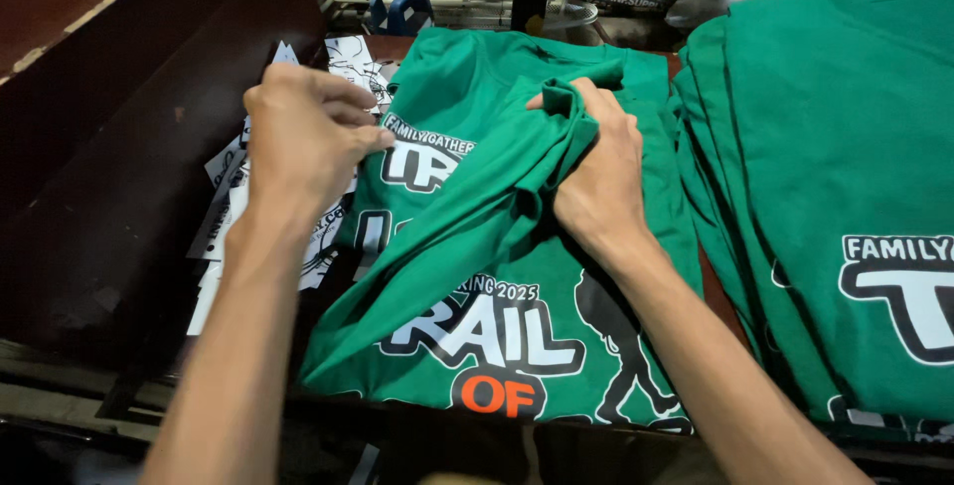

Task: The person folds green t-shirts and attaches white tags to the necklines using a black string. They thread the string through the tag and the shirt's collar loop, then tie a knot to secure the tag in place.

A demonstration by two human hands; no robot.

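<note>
Green cotton bunches in our right hand (596,172), fingers clenched on a fold of the printed T-shirt (497,276) on the press table (129,177). Our left hand (303,137) curls loosely at its sleeve edge, beside paper transfer sheets (224,207). Stacked shirts (845,147) lie right.

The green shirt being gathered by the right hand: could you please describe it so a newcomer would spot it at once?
Start at the tall stack of green shirts on the right, then look left of it. The green shirt there tops a lower pile, bunched in the right hand. Unlike its flat neighbours, it is rumpled and folded diagonally.
</note>
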